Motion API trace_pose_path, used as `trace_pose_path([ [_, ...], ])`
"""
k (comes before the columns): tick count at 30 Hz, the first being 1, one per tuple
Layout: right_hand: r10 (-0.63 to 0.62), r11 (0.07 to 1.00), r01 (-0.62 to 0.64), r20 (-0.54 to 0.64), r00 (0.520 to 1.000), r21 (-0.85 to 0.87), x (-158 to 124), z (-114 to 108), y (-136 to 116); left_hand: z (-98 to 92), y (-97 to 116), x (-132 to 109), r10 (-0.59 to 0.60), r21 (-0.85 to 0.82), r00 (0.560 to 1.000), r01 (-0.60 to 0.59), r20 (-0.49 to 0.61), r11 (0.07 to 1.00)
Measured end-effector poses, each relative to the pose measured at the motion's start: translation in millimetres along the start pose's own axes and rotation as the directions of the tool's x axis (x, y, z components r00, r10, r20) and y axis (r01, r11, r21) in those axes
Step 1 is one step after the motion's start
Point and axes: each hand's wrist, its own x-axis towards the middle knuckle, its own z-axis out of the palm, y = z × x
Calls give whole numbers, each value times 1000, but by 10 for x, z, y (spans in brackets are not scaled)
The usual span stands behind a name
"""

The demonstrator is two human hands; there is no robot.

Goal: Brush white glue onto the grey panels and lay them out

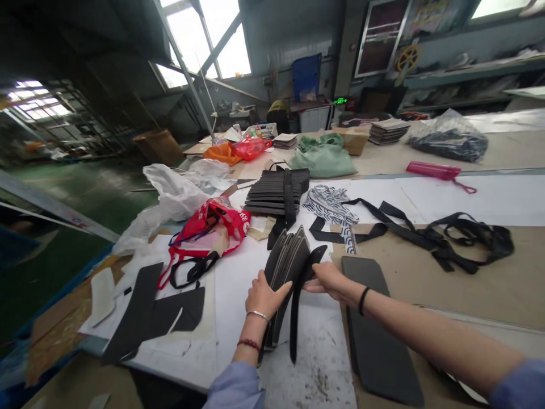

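Note:
A stack of thin dark curved pieces [288, 262] stands on edge on the white table sheet [238, 278] in front of me. My left hand [264, 295] grips the near left side of this stack, fingers wrapped round it. My right hand [330, 279] pinches the right side of the same stack, where a black strap [294, 318] hangs down over it. A flat dark grey panel [374, 335] lies under my right forearm.
A second fanned stack of dark pieces [276, 196] lies further back. A red bag [213, 227], white plastic bags [174, 196], tangled black straps [447, 241], patterned ribbon [332, 207], a green bag [323, 159] and a pink case [432, 170] crowd the table. Black offcuts [145, 315] lie left.

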Motion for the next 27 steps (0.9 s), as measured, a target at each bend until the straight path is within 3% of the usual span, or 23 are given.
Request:
trace_pose_path([
  [4,-76,996,76,-13,997,-41,68,248,-73,-24,-16,-21,5,-67,999,-2,50,998],
  [8,-143,959,153,57,988,-239,79,150,-221,-31,4,-37,-14,-32,999,15,32,999],
  [10,-273,878,282,78,959,-386,86,56,-352,-20,26,-40,-30,-24,999,30,21,999],
  [11,-409,777,408,109,906,-480,100,25,-407,-11,37,-41,-36,-19,999,36,17,999],
  [12,-560,614,553,182,808,-563,123,10,-441,-1,47,-41,-42,-12,999,42,13,999],
  [13,-677,407,678,297,674,-612,154,11,-448,9,55,-42,-46,-1,999,46,7,999],
  [14,-728,200,762,427,536,-616,192,23,-428,16,61,-43,-51,13,999,51,1,999],
  [15,-722,45,812,543,430,-583,234,39,-385,20,67,-46,-57,28,998,57,-9,998],
  [16,-690,-25,841,618,377,-541,277,54,-329,20,73,-49,-63,45,998,64,-16,997],
  [17,-659,-44,857,660,361,-513,321,57,-275,17,78,-52,-66,64,998,67,-22,996],
  [20,-674,18,875,641,367,-483,492,-54,-232,5,92,-61,-73,125,996,78,-42,989],
  [22,-753,142,871,520,404,-471,686,-238,-335,9,96,-64,-78,133,996,83,-46,988],
  [24,-773,406,810,314,551,-422,942,-456,-469,31,93,-64,-90,108,995,95,-43,990],
  [26,-671,669,676,139,728,-309,1193,-627,-538,68,86,-65,-96,79,995,99,-39,992],
  [27,-602,756,611,117,790,-236,1292,-674,-532,89,83,-67,-95,72,995,97,-43,993],
])
